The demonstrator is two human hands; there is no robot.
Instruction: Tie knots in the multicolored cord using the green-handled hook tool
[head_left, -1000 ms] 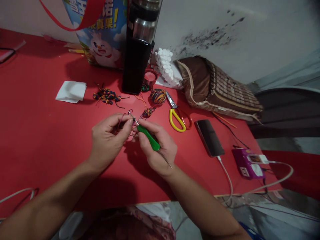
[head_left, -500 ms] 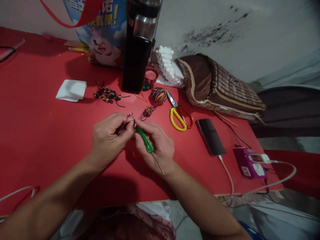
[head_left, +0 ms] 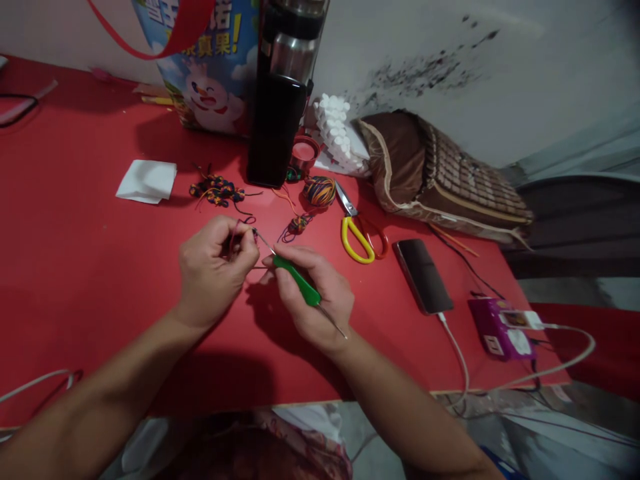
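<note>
Over the red table [head_left: 75, 280] my left hand [head_left: 213, 270] is closed, pinching a thin dark cord [head_left: 235, 230] that loops above its fingers. My right hand [head_left: 315, 300] is closed round a green-handled crochet hook [head_left: 299, 280]. The hook's metal tip points up-left and meets the cord at my left fingertips. A small multicoloured knotted piece [head_left: 297, 225] lies just beyond my hands, trailing thread to a ball of multicoloured yarn [head_left: 319, 191].
Yellow-and-red scissors [head_left: 356, 230] lie right of the yarn. A black phone [head_left: 423, 275] on a white cable and a purple device [head_left: 500, 328] sit further right. Behind stand a black flask [head_left: 276, 107], a printed bag [head_left: 207, 60], white foam [head_left: 336, 130], a brown cushion [head_left: 440, 173]. Knotted cords [head_left: 217, 191] and white paper [head_left: 146, 181] lie left.
My left hand has shifted a little left and away, drawing the cord with it. The hook's tip followed, and the handle now lies flatter in my right hand.
</note>
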